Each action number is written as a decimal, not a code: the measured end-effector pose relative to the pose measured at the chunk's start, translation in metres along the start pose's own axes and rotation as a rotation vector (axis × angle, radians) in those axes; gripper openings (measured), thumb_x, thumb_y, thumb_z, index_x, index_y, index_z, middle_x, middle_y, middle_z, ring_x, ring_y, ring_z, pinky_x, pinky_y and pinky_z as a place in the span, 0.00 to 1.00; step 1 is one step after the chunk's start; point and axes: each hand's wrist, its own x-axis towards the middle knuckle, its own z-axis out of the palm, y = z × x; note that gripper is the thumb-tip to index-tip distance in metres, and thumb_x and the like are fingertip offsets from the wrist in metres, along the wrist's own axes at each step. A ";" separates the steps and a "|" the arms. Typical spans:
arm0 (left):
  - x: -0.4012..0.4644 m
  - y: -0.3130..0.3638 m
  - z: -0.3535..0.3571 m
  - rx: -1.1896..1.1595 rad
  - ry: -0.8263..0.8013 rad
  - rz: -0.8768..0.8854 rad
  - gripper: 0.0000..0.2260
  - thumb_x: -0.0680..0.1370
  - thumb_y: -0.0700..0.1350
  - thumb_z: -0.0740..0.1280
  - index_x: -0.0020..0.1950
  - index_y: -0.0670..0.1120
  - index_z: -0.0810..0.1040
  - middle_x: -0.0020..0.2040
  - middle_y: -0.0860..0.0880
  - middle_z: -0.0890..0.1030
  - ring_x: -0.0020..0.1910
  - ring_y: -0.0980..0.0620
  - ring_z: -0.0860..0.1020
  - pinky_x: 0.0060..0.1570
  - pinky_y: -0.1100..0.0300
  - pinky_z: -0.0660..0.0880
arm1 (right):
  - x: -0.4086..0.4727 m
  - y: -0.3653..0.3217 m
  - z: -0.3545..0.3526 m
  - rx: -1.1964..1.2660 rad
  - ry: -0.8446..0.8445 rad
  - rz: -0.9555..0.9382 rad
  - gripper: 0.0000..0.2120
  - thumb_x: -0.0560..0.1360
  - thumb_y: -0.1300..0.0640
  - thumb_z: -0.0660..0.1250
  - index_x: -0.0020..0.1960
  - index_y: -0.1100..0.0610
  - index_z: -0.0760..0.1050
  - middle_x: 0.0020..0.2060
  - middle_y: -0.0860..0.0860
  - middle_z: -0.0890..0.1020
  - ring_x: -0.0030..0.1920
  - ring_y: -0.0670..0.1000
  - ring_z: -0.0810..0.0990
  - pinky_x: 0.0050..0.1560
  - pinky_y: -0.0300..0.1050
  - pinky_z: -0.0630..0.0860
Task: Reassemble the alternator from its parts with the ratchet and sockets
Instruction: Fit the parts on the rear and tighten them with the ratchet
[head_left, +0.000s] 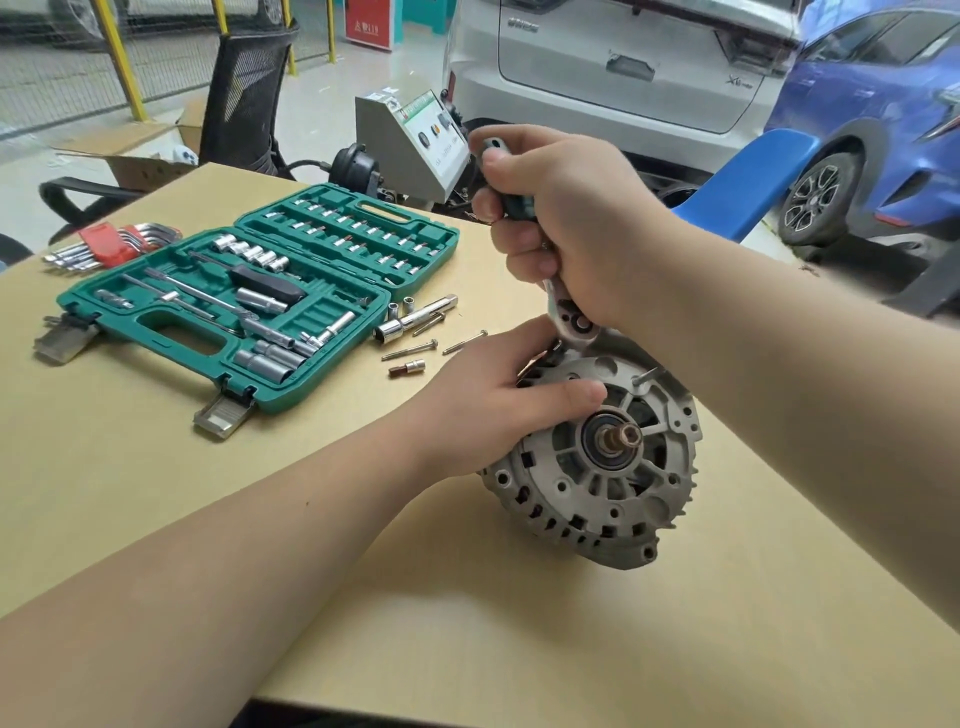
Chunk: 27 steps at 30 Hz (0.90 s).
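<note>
Ratchet on the alternator, both hands busy near the counter's right edge.

The right hand (566, 228) grips the ratchet (569, 317) by its dark handle, its head down on the top rim of the alternator (597, 467). The left hand (498, 405) holds the alternator's housing, thumb laid across its face, shaft end toward the camera. Loose bolts (410, 349) and a socket (389, 330) lie on the counter (156, 493) just beside the open green socket case (249, 306), toward the far left corner.
</note>
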 end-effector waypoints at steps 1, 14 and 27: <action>0.000 0.000 0.000 0.003 0.006 0.000 0.13 0.76 0.59 0.73 0.60 0.68 0.79 0.59 0.67 0.85 0.57 0.66 0.83 0.61 0.62 0.80 | 0.000 0.000 0.000 0.011 0.036 0.003 0.10 0.86 0.61 0.59 0.64 0.55 0.75 0.32 0.54 0.73 0.24 0.48 0.64 0.23 0.36 0.61; 0.001 -0.002 0.002 -0.026 0.018 -0.009 0.20 0.73 0.62 0.73 0.64 0.59 0.83 0.58 0.59 0.88 0.59 0.54 0.86 0.65 0.42 0.81 | -0.004 0.003 -0.007 -0.003 0.042 -0.044 0.11 0.86 0.60 0.59 0.66 0.55 0.75 0.34 0.55 0.73 0.25 0.49 0.65 0.25 0.38 0.61; 0.000 -0.003 0.001 0.078 -0.026 0.016 0.19 0.77 0.66 0.68 0.66 0.63 0.80 0.62 0.68 0.84 0.62 0.68 0.80 0.66 0.59 0.76 | -0.013 0.005 0.023 -0.611 -0.378 -0.097 0.14 0.85 0.59 0.61 0.68 0.51 0.78 0.37 0.58 0.74 0.28 0.52 0.64 0.25 0.41 0.60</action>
